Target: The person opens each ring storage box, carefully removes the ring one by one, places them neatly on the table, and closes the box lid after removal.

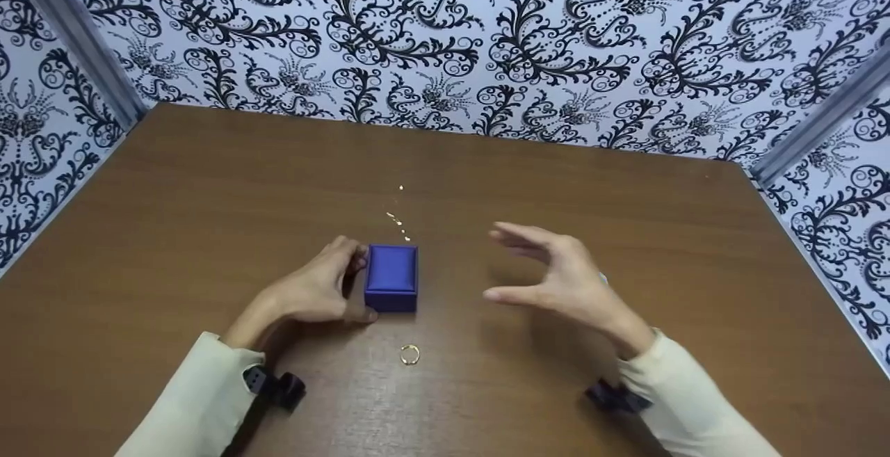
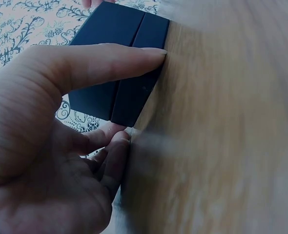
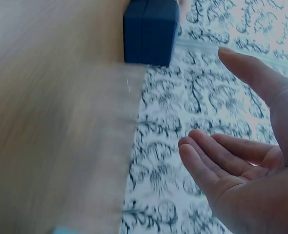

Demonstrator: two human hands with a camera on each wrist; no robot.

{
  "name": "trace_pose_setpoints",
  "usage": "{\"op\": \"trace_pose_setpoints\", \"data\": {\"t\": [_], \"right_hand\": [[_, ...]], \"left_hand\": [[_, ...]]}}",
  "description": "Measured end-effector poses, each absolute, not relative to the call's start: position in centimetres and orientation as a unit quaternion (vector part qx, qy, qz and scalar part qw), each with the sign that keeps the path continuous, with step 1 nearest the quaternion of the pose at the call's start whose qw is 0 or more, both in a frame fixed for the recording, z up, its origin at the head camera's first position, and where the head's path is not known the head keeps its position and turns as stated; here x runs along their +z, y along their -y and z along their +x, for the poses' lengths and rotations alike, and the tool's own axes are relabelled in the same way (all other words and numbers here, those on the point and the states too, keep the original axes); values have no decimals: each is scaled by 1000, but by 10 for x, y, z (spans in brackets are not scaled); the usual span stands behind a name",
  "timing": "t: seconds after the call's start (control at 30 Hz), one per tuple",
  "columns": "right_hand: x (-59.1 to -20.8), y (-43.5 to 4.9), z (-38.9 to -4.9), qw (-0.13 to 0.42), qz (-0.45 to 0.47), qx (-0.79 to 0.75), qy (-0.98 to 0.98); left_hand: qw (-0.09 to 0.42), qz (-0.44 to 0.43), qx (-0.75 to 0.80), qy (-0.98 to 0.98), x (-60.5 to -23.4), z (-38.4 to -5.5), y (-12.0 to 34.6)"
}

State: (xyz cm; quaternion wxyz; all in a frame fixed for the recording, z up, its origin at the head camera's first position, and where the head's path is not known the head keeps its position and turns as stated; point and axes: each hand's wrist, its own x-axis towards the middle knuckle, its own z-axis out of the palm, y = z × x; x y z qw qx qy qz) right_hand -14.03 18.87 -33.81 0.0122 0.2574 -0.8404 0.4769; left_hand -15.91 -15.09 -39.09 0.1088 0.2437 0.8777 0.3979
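Note:
A closed blue ring box [image 1: 392, 269] with a cushioned lid stands on the wooden table. My left hand [image 1: 321, 286] holds it from the left, thumb along the near side and fingers at the far left corner. In the left wrist view the thumb [image 2: 110, 61] lies across the box [image 2: 129, 92], over the seam below its lid. My right hand [image 1: 556, 276] is apart from the box, to its right, thumb and fingers spread with nothing between them. In the right wrist view its palm [image 3: 251, 180] faces the box [image 3: 151, 34]. A gold ring [image 1: 410, 355] lies in front of the box.
Behind the box, small shiny gold pieces [image 1: 396, 219] lie in a loose line on the table [image 1: 229, 186]. Walls with black-and-white scroll patterns [image 1: 417, 39] enclose the table's back and sides. Black straps with cameras [image 1: 274, 387] sit at both wrists.

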Motion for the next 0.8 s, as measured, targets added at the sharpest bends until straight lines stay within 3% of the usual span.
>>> {"op": "trace_pose_setpoints", "data": {"t": [0.4,0.6,0.8], "right_hand": [[-346,-287,-114,72,163,460,870],[-362,-316,-107,26,123,426,896],[-371,-325,-115,-26,112,398,910]], "left_hand": [[77,252,367,-892,-368,-152,151],[25,258,372,-891,-343,-149,137],[-42,302,369,-878,-331,-143,95]]}}
